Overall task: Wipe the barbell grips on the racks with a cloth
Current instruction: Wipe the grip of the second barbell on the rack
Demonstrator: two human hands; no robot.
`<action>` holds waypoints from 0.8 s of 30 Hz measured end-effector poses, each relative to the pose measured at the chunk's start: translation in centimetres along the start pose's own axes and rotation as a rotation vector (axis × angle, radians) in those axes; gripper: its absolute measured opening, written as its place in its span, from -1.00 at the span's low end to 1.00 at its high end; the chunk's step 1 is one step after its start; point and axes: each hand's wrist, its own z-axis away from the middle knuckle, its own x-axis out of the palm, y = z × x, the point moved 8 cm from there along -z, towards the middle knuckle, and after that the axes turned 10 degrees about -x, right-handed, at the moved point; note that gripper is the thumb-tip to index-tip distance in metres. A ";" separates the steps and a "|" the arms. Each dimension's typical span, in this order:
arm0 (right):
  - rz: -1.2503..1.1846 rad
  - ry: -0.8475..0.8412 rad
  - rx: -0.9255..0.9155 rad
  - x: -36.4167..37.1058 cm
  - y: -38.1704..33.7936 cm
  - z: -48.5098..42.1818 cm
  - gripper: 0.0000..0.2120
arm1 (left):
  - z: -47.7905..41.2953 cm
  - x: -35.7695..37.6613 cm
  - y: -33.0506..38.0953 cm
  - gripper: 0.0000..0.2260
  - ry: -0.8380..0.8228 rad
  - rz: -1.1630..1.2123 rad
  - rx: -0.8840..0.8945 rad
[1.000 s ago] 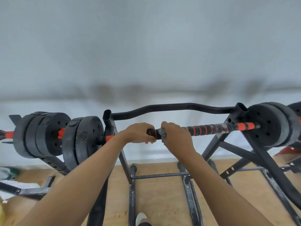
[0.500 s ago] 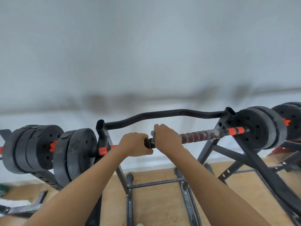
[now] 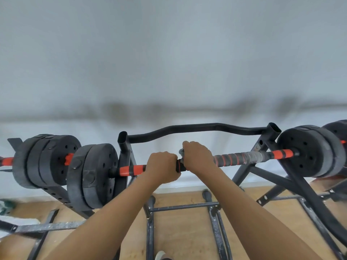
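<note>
The black steel rack (image 3: 197, 126) fills the lower half of the view, with two uprights joined by a bent crossbar at the back and feet on a wooden floor (image 3: 180, 233). The barbell (image 3: 131, 170) lies across the rack from upright to upright. Its long axis runs left to right in front of the person, tilted so the right end sits a little higher in the view. The left plates (image 3: 92, 175) hang just outside the left upright and the right plates (image 3: 308, 151) just outside the right one. Between the uprights the bar carries its ribbed black-and-orange grip (image 3: 234, 159), which looks worn and greyish toward the right upright.

Both hands sit at the middle of that grip, side by side and almost touching. The left hand (image 3: 162, 167) is curled over the bar with nothing else in it, apparently to steady it. The right hand (image 3: 199, 156) is wrapped round the bar with a grey cloth (image 3: 181, 151) beneath it (only a small fold shows at the thumb side, so how much of the bar it covers cannot be told).

Any wiping stroke has to follow the bar's axis or twist around it. The longest exposed run of grip stretches from the right hand toward the right upright, and the cloth hand is the nearer one. A shorter orange stretch lies beyond the left hand, toward the left upright.
</note>
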 end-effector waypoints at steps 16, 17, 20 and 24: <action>0.003 0.022 0.053 0.6 -0.3 2.2 -0.85 | 2.7 -0.5 1.0 -0.84 -0.059 -0.008 0.005; 0.012 0.024 0.040 0.7 -0.5 2.6 -0.85 | 2.4 -0.5 0.8 -0.84 -0.156 -0.002 -0.014; 0.043 0.042 -0.001 1.0 -1.0 3.8 -0.85 | 2.7 0.1 0.9 -0.90 -0.209 -0.057 -0.052; 0.066 0.118 -0.016 1.2 -1.0 4.5 -0.86 | 3.6 0.5 1.1 -0.74 0.099 -0.115 0.036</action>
